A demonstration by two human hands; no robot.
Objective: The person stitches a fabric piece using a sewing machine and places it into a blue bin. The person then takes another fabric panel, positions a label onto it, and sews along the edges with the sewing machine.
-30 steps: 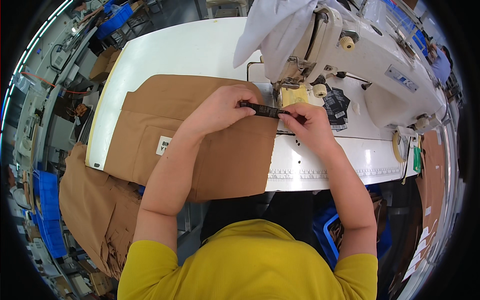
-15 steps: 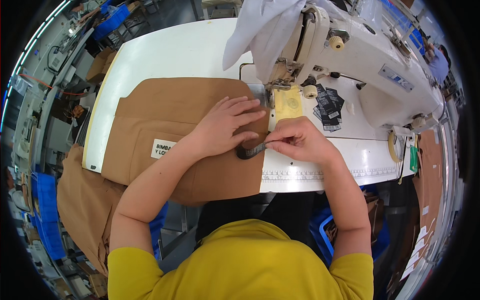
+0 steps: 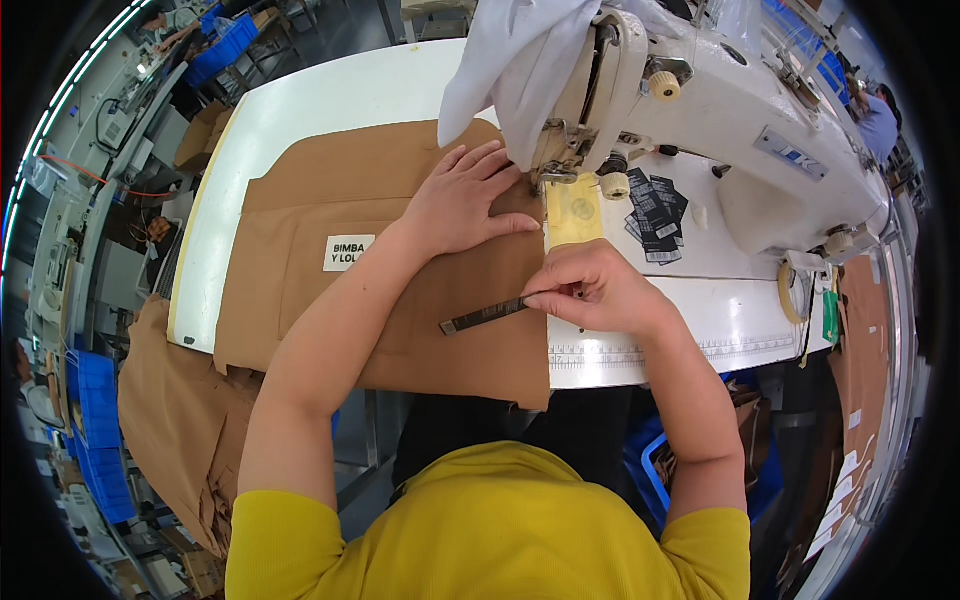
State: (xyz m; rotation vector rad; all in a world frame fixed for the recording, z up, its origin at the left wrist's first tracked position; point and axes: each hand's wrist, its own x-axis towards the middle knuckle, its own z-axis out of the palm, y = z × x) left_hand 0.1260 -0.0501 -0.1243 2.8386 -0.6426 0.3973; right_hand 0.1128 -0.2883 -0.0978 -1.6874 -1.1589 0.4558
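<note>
One white table [image 3: 370, 85] bears one brown panel [image 3: 440, 275]; right hand [image 3: 594, 287] pinches one label [image 3: 482, 317].

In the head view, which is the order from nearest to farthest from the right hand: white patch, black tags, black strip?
1. Black strip: pinched in the right hand.
2. Black tags: piled ahead, slightly right.
3. White patch: left, on brown fabric.
</note>
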